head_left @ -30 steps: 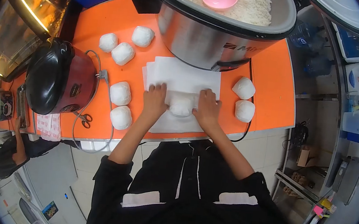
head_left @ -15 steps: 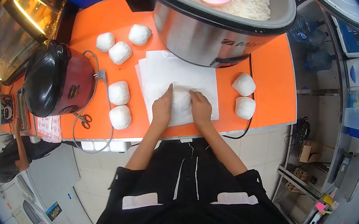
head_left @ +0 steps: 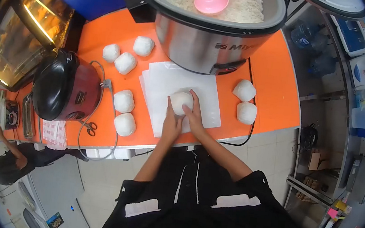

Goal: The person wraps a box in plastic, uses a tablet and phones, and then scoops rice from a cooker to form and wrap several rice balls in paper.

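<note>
A round, white paper-wrapped rice ball [head_left: 180, 100] is cupped between my two hands, just above the stack of white paper sheets [head_left: 209, 87]. My left hand [head_left: 172, 124] closes on its near left side. Around its right side wraps my right hand [head_left: 195, 115], with the thumb pressed on the near face. Similar wrapped balls stand on the orange table: several to the left, such as this white ball [head_left: 124, 101], and a pair on the right with this ball [head_left: 244, 90]. The contents of the wrapped balls are hidden.
Behind the paper stands a large open rice cooker [head_left: 190, 47] with rice and a pink scoop [head_left: 211, 1]. A smaller lidded cooker [head_left: 66, 85], its cable and scissors [head_left: 91, 128] are at left. Another person [head_left: 12, 164] is at far left. Metal shelving [head_left: 328, 97] stands right.
My hands have lifted the rice ball slightly off the paper and turned it. My right hand now wraps around it, thumb forward. The view has shifted a little.
</note>
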`<state>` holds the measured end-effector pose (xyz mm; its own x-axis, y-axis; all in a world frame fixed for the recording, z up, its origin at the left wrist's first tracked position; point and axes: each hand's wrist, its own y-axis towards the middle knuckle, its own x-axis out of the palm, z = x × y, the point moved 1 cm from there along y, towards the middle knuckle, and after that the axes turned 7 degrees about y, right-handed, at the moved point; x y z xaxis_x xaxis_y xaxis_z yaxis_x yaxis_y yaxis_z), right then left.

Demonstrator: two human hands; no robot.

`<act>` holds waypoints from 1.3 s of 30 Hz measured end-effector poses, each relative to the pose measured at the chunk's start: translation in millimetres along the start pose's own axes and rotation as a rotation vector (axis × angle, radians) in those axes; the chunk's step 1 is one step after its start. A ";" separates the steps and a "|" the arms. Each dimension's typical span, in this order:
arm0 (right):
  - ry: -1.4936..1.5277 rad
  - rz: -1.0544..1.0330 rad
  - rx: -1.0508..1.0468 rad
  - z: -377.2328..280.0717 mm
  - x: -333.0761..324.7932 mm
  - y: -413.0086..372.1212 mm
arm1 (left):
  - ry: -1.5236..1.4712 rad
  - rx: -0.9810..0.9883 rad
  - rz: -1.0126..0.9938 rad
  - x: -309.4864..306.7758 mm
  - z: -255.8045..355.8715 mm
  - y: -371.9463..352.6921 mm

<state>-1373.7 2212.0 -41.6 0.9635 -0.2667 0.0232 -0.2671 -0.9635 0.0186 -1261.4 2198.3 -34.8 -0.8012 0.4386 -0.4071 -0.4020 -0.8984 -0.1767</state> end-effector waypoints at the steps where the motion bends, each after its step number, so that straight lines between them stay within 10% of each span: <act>1: 0.229 0.102 0.094 -11.7 3.2 7.6 | 0.025 0.152 0.132 4.6 12.5 -1.2; 5: 0.618 0.200 0.160 -56.9 5.6 19.6 | 0.079 0.353 0.252 4.8 46.3 6.1; 7: 0.606 0.168 0.123 -91.3 1.9 7.7 | -1.116 0.147 0.348 13.6 62.6 11.1; 13: 0.421 0.182 -0.114 -117.4 -23.7 -13.2 | -0.810 0.179 0.247 10.2 127.4 -2.6; 18: 0.342 0.144 0.085 -114.8 -86.6 -33.6 | -0.570 0.148 0.025 39.1 138.4 -1.5; 22: 0.351 0.669 0.290 -90.4 -177.9 -30.4 | -0.167 0.134 -0.010 51.2 117.3 1.6; 24: -0.192 0.864 0.108 -45.7 -242.3 -27.4 | -0.342 0.152 0.087 28.9 119.2 2.7; 29: -0.931 0.609 0.101 -2.5 -298.3 -12.5 | -0.356 0.134 0.536 -48.0 79.9 21.0; 30: -1.257 0.649 0.111 -24.0 -296.0 -7.3 | -0.356 0.136 0.556 -65.1 77.1 21.9; 33: -0.966 0.745 -0.438 -188.7 -244.0 57.8 | -0.315 0.013 0.708 -114.8 95.1 31.5; 35: -0.974 0.525 -0.779 -290.3 -197.0 107.7 | -0.251 0.165 0.788 -144.0 116.9 42.8; 39: -1.266 -0.226 -0.591 -298.2 -154.1 254.8 | -0.246 0.395 0.812 -184.0 143.2 95.5</act>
<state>-1595.4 2014.8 257.6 0.2650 -0.2550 -0.9299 0.2292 -0.9201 0.3176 -1215.8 2034.9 151.5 -0.9558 -0.2870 -0.0632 0.2365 -0.8788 0.4145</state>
